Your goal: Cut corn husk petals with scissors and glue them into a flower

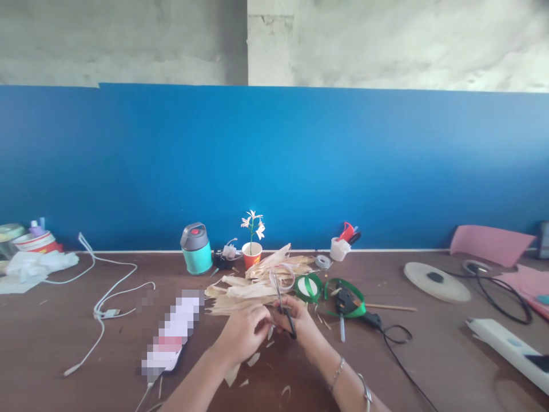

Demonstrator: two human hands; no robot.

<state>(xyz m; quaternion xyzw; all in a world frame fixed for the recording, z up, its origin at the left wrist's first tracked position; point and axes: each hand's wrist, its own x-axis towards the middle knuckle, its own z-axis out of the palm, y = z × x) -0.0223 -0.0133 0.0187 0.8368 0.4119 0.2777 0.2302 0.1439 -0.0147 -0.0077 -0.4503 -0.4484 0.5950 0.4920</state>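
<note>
My right hand (300, 321) is closed on a pair of scissors (283, 303), blades pointing up and away from me. My left hand (243, 333) is closed, pinching a small piece of dried husk (270, 331) close to the blades. The two hands nearly touch above the brown table (86, 355). Just beyond them lies a pile of pale dried husks (257, 280). Small husk clippings (254, 359) lie scattered under and around my hands.
Green ribbon spool (307, 287) and a glue gun (355, 306) with black cord lie right of my hands. Behind stand a teal jar (196, 249), a red cup with a small flower (252, 246), a white pen cup (341, 247). White cables (107, 286) left; power strip (510, 349) right.
</note>
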